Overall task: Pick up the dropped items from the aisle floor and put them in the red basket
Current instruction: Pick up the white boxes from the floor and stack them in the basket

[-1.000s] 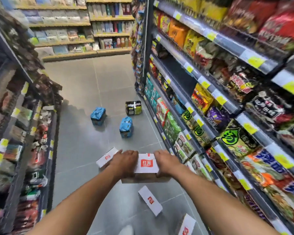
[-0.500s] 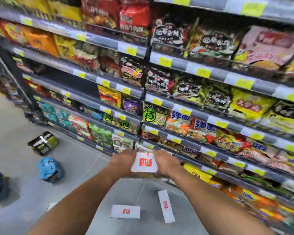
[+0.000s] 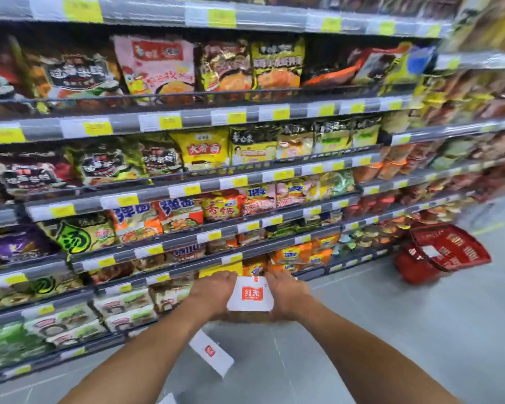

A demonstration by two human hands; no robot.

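I hold a stack of white boxes with a red logo (image 3: 250, 295) in front of me, above the floor. My left hand (image 3: 213, 293) grips its left side and my right hand (image 3: 286, 295) grips its right side. The red basket (image 3: 446, 249) stands tilted on the floor at the right, against the foot of the shelves. Another white box with the red logo (image 3: 212, 352) lies on the floor just below my hands. A corner of one more white box (image 3: 168, 399) shows at the bottom edge.
Shelves (image 3: 216, 196) packed with noodle packets fill the view straight ahead, running from left to right. Grey tiled floor (image 3: 405, 330) stretches between me and the basket.
The view has swung right along the shelves. The blue packs and the dark box on the floor have left the frame, and the red basket has come into sight. Both hands keep holding the boxes.
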